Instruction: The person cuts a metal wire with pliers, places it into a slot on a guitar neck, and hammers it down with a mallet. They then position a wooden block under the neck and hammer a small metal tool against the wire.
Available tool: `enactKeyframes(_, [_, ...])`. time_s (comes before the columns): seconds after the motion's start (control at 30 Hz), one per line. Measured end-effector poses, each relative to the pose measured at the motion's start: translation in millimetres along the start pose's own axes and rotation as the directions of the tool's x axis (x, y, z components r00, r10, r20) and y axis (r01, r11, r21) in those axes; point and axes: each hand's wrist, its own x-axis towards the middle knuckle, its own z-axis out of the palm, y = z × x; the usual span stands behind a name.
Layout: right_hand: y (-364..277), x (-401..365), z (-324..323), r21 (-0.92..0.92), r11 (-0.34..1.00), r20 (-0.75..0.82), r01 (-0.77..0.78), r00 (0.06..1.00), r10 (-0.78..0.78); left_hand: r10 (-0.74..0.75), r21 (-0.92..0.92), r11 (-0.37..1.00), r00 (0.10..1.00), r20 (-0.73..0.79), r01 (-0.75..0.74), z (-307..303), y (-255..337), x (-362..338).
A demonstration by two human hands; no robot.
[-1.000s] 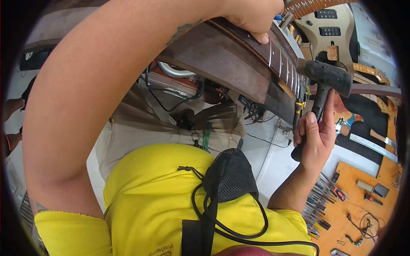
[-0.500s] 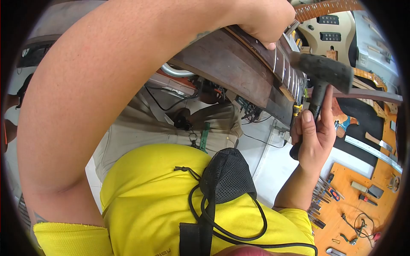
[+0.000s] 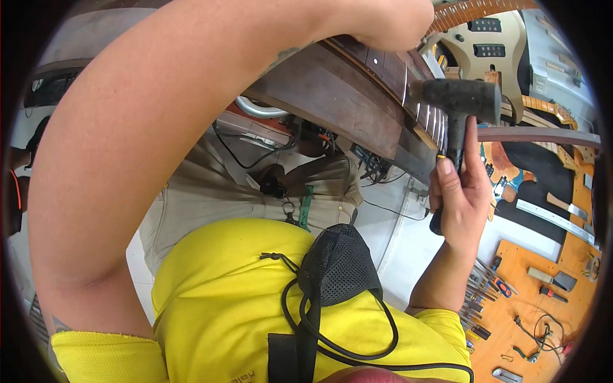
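My right hand (image 3: 465, 195) is wrapped around the black handle of a hammer (image 3: 472, 97), index finger stretched along it. The hammer's dark head, with a brownish left face, overlaps the edge of a dark guitar fretboard (image 3: 377, 62) in this view. Several shiny metal frets (image 3: 429, 121) cross the fretboard below the hammer head. At the top, my left hand (image 3: 399, 25) is over the upper part of the fretboard, its fingers hidden behind the back of the hand.
A brown workbench (image 3: 332, 96) lies under the fretboard. Behind it are a cream guitar body (image 3: 504, 38) and another fretted neck (image 3: 479, 9). At the right, an orange-brown board (image 3: 517, 306) carries hand tools and cables. A steel ruler (image 3: 549, 220) lies near a black mat (image 3: 549, 185).
The hammer and my right hand have moved slightly left, the head now overlapping the fretboard edge. My left hand has shifted up a little, and its thumb no longer shows.
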Motion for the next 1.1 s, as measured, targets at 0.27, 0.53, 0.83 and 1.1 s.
enactKeyframes(0.27, [-12,50,-17,-0.048,0.999,0.093,-0.021,0.995,0.025,-0.016,0.08,0.997,0.997,-0.073,0.022,5,-3,1])
enactKeyframes(0.53, [-18,60,-19,-0.033,0.999,0.145,-0.003,0.989,0.008,-0.006,0.118,0.993,0.998,-0.067,0.014,5,-3,-1])
enactKeyframes(0.83, [-18,66,-24,-0.047,0.998,0.175,-0.031,0.984,0.039,0.063,0.146,0.988,0.998,-0.026,-0.058,1,0,-9])
enactKeyframes(1.1, [-23,70,-30,-0.067,0.998,0.225,-0.021,0.974,0.035,-0.033,0.033,0.999,0.999,-0.037,0.034,-2,5,-15])
